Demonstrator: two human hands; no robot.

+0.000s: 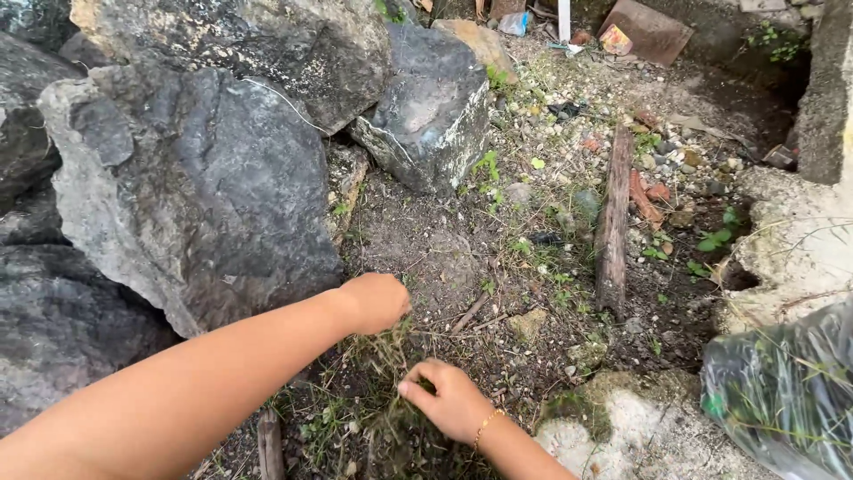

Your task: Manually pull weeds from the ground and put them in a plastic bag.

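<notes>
Left hand (375, 302): curled into a closed grip around the top of a tuft of thin dry grass and weed stems (388, 348), knuckles up, forearm stretched in from lower left. The stems hang below the fist toward the soil.

Right hand (447, 398): low, just beside the same tuft, fingers bent and pinched narrow at its base; whether they actually clamp stems or only touch them cannot be told. A thin gold bracelet (487, 425) sits on that wrist.

The tuft grows out of bare dark soil (426, 240) scattered with small green weeds, between the two hands.

Around:
- large grey rough boulder (204, 187) just left of the left hand, close against the working spot
- smaller dark angular rock (435, 111) beyond, at the top of the soil patch
- weathered brown wooden plank (613, 222) lying on the ground to the right, well apart from the hands
- clear plastic bag holding green cuttings (786, 391) at the right edge
- pale lumpy concrete chunk (791, 244) above the bag
</notes>
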